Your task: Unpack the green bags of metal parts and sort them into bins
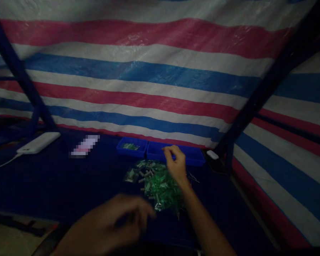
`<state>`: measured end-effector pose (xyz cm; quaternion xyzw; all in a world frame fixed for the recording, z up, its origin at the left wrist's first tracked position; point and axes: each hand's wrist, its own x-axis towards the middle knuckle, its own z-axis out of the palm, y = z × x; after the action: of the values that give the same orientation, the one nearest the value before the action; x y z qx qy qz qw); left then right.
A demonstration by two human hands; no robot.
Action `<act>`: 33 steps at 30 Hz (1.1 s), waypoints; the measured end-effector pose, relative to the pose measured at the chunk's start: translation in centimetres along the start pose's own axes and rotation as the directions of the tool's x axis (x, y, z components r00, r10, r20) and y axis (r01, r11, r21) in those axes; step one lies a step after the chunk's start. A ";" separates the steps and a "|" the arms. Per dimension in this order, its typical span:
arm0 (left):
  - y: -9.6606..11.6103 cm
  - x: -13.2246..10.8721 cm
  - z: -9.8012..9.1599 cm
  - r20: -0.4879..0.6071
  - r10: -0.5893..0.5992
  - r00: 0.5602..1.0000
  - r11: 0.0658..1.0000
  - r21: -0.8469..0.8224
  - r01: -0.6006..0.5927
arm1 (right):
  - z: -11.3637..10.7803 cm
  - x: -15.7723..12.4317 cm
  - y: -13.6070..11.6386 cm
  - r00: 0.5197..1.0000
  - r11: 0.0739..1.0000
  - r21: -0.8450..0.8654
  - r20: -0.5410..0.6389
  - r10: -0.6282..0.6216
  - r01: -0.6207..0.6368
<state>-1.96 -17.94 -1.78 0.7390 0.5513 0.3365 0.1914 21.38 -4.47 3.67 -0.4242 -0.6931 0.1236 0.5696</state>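
Observation:
My right hand (176, 164) reaches forward over the near edge of a blue tray (194, 158), its fingertips pinched together; what they hold is too small to make out. Just below it lies a heap of small green and grey parts (156, 183) on the dark blue table. My left hand (117, 224) is low and near the camera, blurred, fingers curled. A second blue tray (132, 146) to the left holds a few green pieces.
A white power bank (38, 143) with a cable lies at the far left, a blurred pink-white object (84, 145) beside it. A small white item (212, 154) sits by the dark blue frame post (258, 96). A striped red, white and blue tarp (149, 71) walls the space.

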 end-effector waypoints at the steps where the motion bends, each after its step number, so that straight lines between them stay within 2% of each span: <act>1: 0.2 2.5 0.0 0.016 -0.012 1.000 0.999 0.039 0.011 | 1.0 -0.7 0.5 0.999 0.999 -0.031 0.034 -0.027 0.028; 2: 0.3 4.9 0.0 0.047 -0.035 0.998 0.995 0.094 0.030 | 1.9 -1.3 1.0 0.996 0.997 -0.071 0.078 -0.036 0.041; 5: -0.3 9.8 0.5 -0.087 -0.170 0.982 0.923 0.336 0.190 | 3.2 -2.5 2.8 0.972 0.979 -0.175 0.224 -0.065 0.105; 7: -1.2 11.0 1.2 -0.107 -0.270 0.957 0.848 0.444 0.289 | 2.9 -2.7 3.6 0.961 0.969 -0.214 0.267 -0.066 0.126; 10: -2.3 11.2 2.3 -0.077 -0.334 0.939 0.814 0.480 0.329 | 1.8 -2.3 4.3 0.974 0.958 -0.269 0.224 -0.037 0.098; 14: -3.8 11.5 3.0 -0.054 -0.371 0.927 0.873 0.320 0.368 | 1.4 -2.2 4.3 0.984 0.956 -0.286 0.176 -0.006 0.057; 19: -6.0 11.5 2.4 -0.126 -0.301 0.945 0.947 0.074 0.311 | 2.6 -2.8 3.8 0.950 0.948 -0.300 0.312 -0.003 0.102; 21: -6.4 10.9 2.0 -0.104 -0.265 0.959 0.964 -0.005 0.266 | 3.0 -3.1 3.7 0.929 0.944 -0.304 0.369 -0.008 0.129; 23: -6.3 10.0 1.7 -0.050 -0.195 0.979 0.981 -0.031 0.194 | 3.1 -3.2 3.6 0.917 0.945 -0.298 0.398 -0.006 0.135; 25: -6.1 9.3 1.5 -0.018 -0.135 0.991 0.990 0.027 0.136 | 3.1 -3.2 3.6 0.915 0.956 -0.271 0.403 0.008 0.111; 27: -5.9 9.0 1.4 0.004 -0.131 0.991 0.989 0.066 0.131 | 2.9 -3.0 3.5 0.920 0.975 -0.220 0.389 0.052 0.038; 28: -5.8 9.0 1.3 0.029 -0.147 0.989 0.989 0.033 0.146 | 2.8 -2.8 3.3 0.920 0.981 -0.194 0.382 0.087 -0.012; 31: -5.5 10.0 0.8 0.132 -0.181 0.975 0.940 -0.267 0.211 | 3.1 -2.0 2.4 0.907 0.983 -0.123 0.382 0.175 -0.138; 33: -4.8 11.5 0.4 0.111 -0.165 0.980 0.858 -0.474 0.198 | 3.8 -1.3 1.5 0.895 0.977 -0.053 0.394 0.209 -0.205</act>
<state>-3.11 -5.50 -1.92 0.6236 0.5104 0.4189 0.4184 18.60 -3.29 0.61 -0.4644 -0.7455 0.2636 0.3988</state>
